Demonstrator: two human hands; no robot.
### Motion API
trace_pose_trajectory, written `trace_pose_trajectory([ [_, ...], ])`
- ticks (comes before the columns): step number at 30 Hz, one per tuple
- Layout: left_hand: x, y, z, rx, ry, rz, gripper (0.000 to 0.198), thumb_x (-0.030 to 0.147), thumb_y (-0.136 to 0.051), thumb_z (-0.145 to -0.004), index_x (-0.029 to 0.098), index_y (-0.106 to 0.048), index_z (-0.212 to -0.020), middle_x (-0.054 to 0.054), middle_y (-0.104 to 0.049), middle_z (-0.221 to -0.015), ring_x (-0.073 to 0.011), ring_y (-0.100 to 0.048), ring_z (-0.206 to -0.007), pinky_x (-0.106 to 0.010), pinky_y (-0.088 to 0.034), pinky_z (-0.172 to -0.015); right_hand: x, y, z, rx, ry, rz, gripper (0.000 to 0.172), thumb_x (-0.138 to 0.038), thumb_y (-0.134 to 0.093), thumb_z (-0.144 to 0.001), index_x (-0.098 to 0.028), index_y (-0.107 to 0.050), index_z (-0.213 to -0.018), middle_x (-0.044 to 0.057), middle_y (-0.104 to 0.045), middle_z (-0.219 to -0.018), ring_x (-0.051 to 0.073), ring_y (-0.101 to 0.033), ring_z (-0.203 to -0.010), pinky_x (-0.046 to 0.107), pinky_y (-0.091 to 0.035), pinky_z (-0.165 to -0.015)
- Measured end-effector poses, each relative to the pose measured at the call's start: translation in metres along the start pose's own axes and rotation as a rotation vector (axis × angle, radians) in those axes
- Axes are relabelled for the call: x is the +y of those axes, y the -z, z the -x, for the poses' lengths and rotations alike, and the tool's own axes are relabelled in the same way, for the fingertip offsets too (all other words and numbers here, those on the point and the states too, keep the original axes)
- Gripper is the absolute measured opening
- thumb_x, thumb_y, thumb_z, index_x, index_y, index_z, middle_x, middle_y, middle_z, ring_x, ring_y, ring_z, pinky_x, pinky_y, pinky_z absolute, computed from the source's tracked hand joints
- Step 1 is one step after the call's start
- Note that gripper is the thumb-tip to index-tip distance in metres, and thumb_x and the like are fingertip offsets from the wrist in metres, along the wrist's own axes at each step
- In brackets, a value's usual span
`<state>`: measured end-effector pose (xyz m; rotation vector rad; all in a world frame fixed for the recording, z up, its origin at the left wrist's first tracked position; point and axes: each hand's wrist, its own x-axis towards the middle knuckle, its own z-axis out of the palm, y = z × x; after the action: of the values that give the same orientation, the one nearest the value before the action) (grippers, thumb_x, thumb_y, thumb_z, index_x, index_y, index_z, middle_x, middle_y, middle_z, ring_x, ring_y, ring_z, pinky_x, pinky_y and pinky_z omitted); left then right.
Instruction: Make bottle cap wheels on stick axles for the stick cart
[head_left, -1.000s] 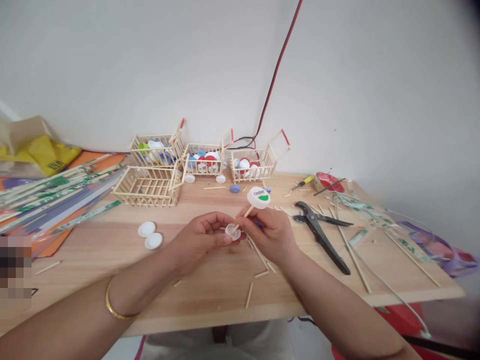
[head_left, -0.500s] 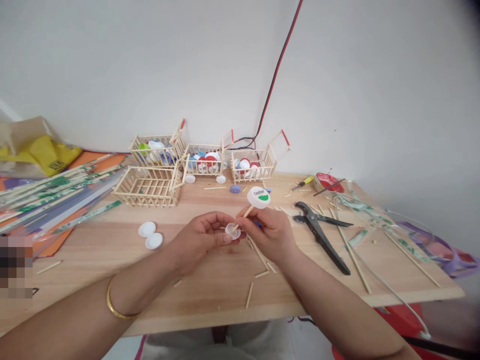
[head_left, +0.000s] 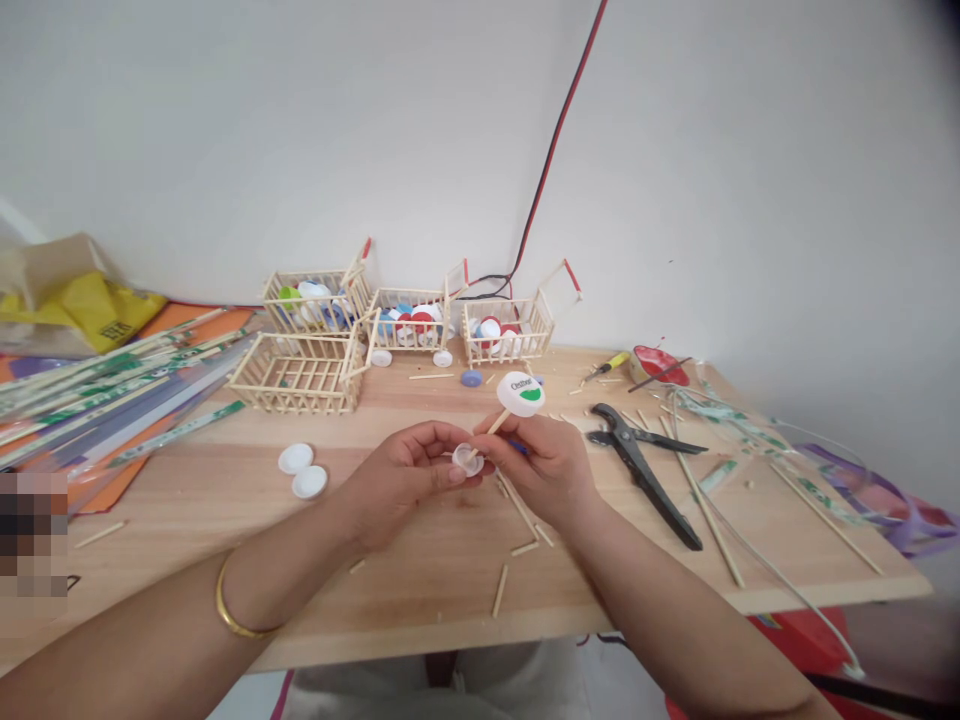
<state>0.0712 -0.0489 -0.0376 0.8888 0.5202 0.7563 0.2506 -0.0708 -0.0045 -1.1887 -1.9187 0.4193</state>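
My left hand (head_left: 416, 475) pinches a small translucent white bottle cap (head_left: 466, 460), its hollow side facing up. Between the fingers of my right hand (head_left: 544, 460) is a thin wooden stick (head_left: 498, 421). One end of the stick reaches into the hollow of that cap; whether it is fixed there I cannot tell. At the stick's other end sits a white cap (head_left: 520, 394) with green print. Something blue (head_left: 517, 447) shows beside my right fingers, mostly hidden. Two white caps (head_left: 309, 482) lie on the table left of my left hand.
Several little stick-built carts (head_left: 296, 372) stand at the back, some filled with bottle caps. Black pliers (head_left: 645, 475), a yellow-handled cutter (head_left: 609, 366) and a red-stained dish (head_left: 660, 366) lie to the right. Packaged sticks (head_left: 127, 385) are piled left. Cut stick pieces (head_left: 500, 590) are scattered about.
Both hands keep their grips almost in place. The printed cap on the stick has tilted very slightly, and the whole view has shifted a touch.
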Motion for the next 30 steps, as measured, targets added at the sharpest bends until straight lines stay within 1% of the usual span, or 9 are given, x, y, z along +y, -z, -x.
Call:
trace_pose_trajectory([
  [5,-0.0005,0.0006,-0.0001,-0.008,-0.013,0.003,0.028,0.015,-0.074,-0.073,0.015,-0.061,-0.098,-0.004,-0.068,-0.097,-0.0132,-0.065,-0.088,-0.027,-0.048,-0.086,-0.0004,0.0009,-0.0010,-0.007,0.042,0.038,0.011,-0.029,-0.058,-0.087,-0.021,-0.064,-0.084,-0.001,-0.069,-0.073,0.010,-0.063,-0.063,0.019,-0.045,-0.060],
  [8,-0.0005,0.0013,-0.0006,-0.016,-0.030,0.013,0.028,0.015,-0.074,-0.073,0.017,-0.060,-0.097,-0.004,-0.067,-0.102,-0.0145,-0.063,-0.093,-0.029,-0.046,-0.089,-0.0010,0.0011,-0.0013,0.003,0.085,0.058,0.013,-0.031,-0.055,-0.089,-0.021,-0.063,-0.090,0.001,-0.070,-0.080,0.012,-0.064,-0.069,0.021,-0.046,-0.064],
  [11,0.0002,0.0016,-0.0009,-0.008,-0.045,0.011,0.029,0.015,-0.074,-0.072,0.019,-0.059,-0.097,-0.003,-0.067,-0.103,-0.0145,-0.063,-0.094,-0.029,-0.045,-0.089,0.0000,0.0003,-0.0008,0.017,0.115,0.076,0.016,-0.032,-0.053,-0.090,-0.021,-0.063,-0.095,0.004,-0.071,-0.085,0.014,-0.065,-0.073,0.023,-0.047,-0.065],
  [14,0.0016,0.0013,-0.0009,0.003,-0.046,-0.008,0.030,0.016,-0.074,-0.072,0.020,-0.059,-0.098,-0.003,-0.068,-0.104,-0.0158,-0.063,-0.097,-0.029,-0.045,-0.088,0.0021,-0.0010,0.0003,0.043,0.103,0.094,0.016,-0.031,-0.053,-0.090,-0.020,-0.062,-0.097,0.005,-0.071,-0.086,0.015,-0.066,-0.074,0.024,-0.048,-0.066],
  [18,0.0031,-0.0001,-0.0007,0.013,-0.046,-0.035,0.026,0.018,-0.074,-0.073,0.019,-0.060,-0.095,-0.003,-0.068,-0.101,-0.0170,-0.061,-0.099,-0.030,-0.044,-0.089,0.0019,-0.0013,0.0007,0.055,0.088,0.097,0.016,-0.030,-0.054,-0.088,-0.020,-0.061,-0.099,0.005,-0.071,-0.088,0.016,-0.066,-0.074,0.026,-0.049,-0.066],
  [21,0.0034,-0.0006,-0.0007,0.026,-0.060,-0.041,0.025,0.017,-0.075,-0.072,0.018,-0.061,-0.093,-0.002,-0.067,-0.098,-0.0150,-0.061,-0.095,-0.028,-0.044,-0.087,-0.0007,-0.0005,-0.0001,0.034,0.073,0.071,0.015,-0.027,-0.057,-0.086,-0.020,-0.059,-0.100,0.004,-0.069,-0.089,0.014,-0.065,-0.074,0.025,-0.049,-0.067],
  [25,0.0038,0.0009,-0.0005,0.057,-0.088,-0.035,0.025,0.016,-0.075,-0.071,0.018,-0.062,-0.092,-0.002,-0.066,-0.098,-0.0142,-0.061,-0.092,-0.027,-0.046,-0.086,-0.0026,0.0009,-0.0020,-0.008,0.055,0.003,0.022,-0.021,-0.059,-0.083,-0.021,-0.056,-0.105,0.004,-0.065,-0.093,0.014,-0.060,-0.078,0.027,-0.049,-0.071],
  [28,0.0052,0.0025,-0.0005,0.078,-0.100,-0.025,0.027,0.017,-0.076,-0.070,0.018,-0.061,-0.093,-0.002,-0.066,-0.098,-0.0155,-0.062,-0.092,-0.029,-0.046,-0.087,-0.0014,0.0007,-0.0034,-0.060,0.051,-0.017,0.026,-0.019,-0.061,-0.080,-0.021,-0.055,-0.106,0.004,-0.063,-0.097,0.014,-0.058,-0.082,0.027,-0.048,-0.074],
  [30,0.0061,0.0033,-0.0007,0.089,-0.101,-0.014,0.029,0.018,-0.076,-0.069,0.018,-0.061,-0.094,-0.003,-0.066,-0.100,-0.0171,-0.062,-0.095,-0.031,-0.046,-0.088,0.0005,-0.0005,-0.0040,-0.103,0.052,-0.025,0.027,-0.022,-0.064,-0.080,-0.021,-0.056,-0.106,0.004,-0.062,-0.098,0.015,-0.058,-0.084,0.028,-0.047,-0.076],
])
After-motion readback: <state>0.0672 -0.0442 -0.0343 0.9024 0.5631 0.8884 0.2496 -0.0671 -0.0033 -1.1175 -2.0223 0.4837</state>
